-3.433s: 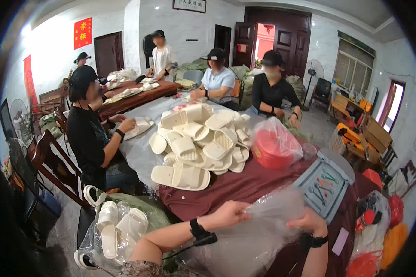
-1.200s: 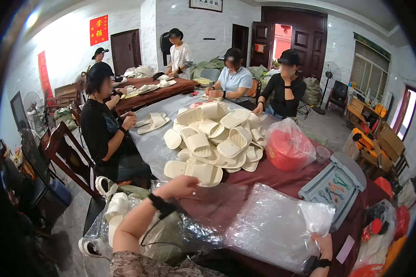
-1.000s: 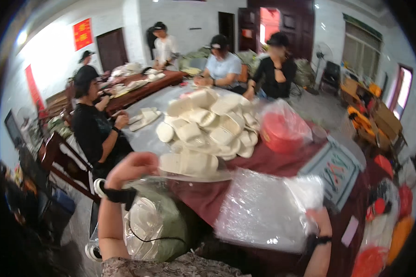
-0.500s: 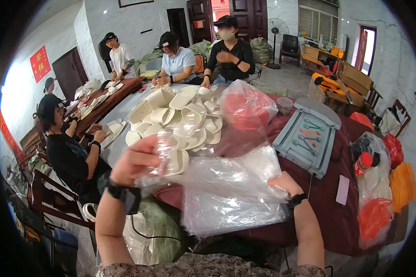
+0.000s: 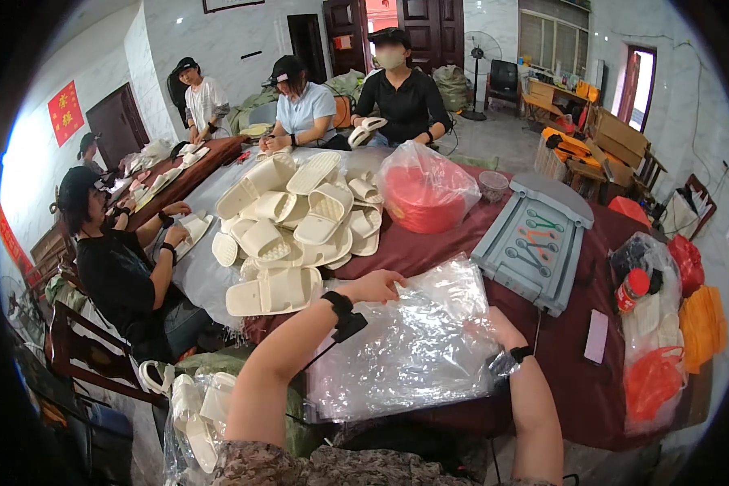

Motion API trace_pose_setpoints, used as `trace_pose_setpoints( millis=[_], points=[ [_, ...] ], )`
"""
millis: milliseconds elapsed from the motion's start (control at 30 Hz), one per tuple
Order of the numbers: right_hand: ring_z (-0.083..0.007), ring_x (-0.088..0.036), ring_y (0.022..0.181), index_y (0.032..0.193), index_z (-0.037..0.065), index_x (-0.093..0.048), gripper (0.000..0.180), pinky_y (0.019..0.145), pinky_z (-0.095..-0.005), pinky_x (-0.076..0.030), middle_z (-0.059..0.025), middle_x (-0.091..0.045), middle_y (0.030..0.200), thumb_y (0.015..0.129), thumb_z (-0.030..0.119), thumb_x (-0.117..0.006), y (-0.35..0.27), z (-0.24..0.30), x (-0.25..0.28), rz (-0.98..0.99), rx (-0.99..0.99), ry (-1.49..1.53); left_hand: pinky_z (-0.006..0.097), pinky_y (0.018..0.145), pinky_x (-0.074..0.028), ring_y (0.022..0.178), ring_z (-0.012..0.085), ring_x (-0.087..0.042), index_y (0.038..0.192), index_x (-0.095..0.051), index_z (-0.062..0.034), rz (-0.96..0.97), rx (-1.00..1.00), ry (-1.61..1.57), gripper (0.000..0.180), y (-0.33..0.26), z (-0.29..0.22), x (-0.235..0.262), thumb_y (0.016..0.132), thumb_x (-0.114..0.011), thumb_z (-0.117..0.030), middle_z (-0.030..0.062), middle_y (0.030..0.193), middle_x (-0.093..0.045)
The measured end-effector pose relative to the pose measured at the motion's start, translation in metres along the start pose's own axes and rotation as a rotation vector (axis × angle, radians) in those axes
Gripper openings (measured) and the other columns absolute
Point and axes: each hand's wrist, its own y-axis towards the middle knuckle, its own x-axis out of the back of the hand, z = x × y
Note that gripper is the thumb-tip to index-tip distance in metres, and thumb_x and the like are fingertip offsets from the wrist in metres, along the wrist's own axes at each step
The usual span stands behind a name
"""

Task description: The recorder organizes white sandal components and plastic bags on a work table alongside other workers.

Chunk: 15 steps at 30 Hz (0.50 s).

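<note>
A stack of clear plastic bags [image 5: 405,356] lies at the near edge of the table, glossy and slightly wrinkled. At its far edge, my left hand [image 5: 373,287] has its fingers bent and closed on the plastic. My right hand [image 5: 498,330] grips the stack's right side, with clear film partly covering its fingers. Just beyond my left hand is a heap of cream slippers [image 5: 304,206]; one slipper [image 5: 274,292] lies nearest my left forearm.
A red round bundle in clear plastic [image 5: 425,194] and a grey tray-like device [image 5: 535,243] stand beyond the bags. To the right lie a pink phone [image 5: 597,336] and a red-lidded jar [image 5: 633,290]. Bagged slippers [image 5: 198,413] sit low left. Several co-workers surround the table; one holds slippers [image 5: 366,132].
My left hand has moved right and down from a raised spot near the slippers to the bags' far edge. The lifted film now lies flat. A co-worker opposite has raised slippers.
</note>
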Motion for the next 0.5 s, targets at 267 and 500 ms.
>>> trace_pose_setpoints(
  millis=[267, 500],
  points=[
    [-0.0121, -0.063, 0.075, 0.095, 0.000, -0.072, 0.027, 0.067, -0.0292, -0.051, -0.0040, -0.069, 0.084, 0.073, 0.012, -0.080, -0.001, -0.025, 0.014, -0.076, 0.011, -0.082, 0.054, 0.100, -0.040, 0.124, 0.0429, -0.044, 0.138, -0.040, -0.0003, -0.411, -0.017, 0.741, 0.084, 0.047, 0.031, -0.051, 0.067, -0.077, -0.023, 0.0253, 0.125, -0.051],
    [-0.0119, -0.061, 0.066, 0.091, -0.005, -0.070, 0.026, 0.059, -0.0298, -0.048, -0.0038, -0.068, 0.076, 0.078, 0.017, -0.072, -0.007, 0.016, -0.013, -0.127, -0.004, -0.193, 0.050, 0.098, -0.041, 0.118, 0.0411, -0.046, 0.143, -0.036, 0.0002, -0.312, 0.038, 0.618, 0.104, 0.053, 0.014, -0.029, 0.060, -0.082, -0.043, 0.0234, 0.129, -0.050]
  ],
)
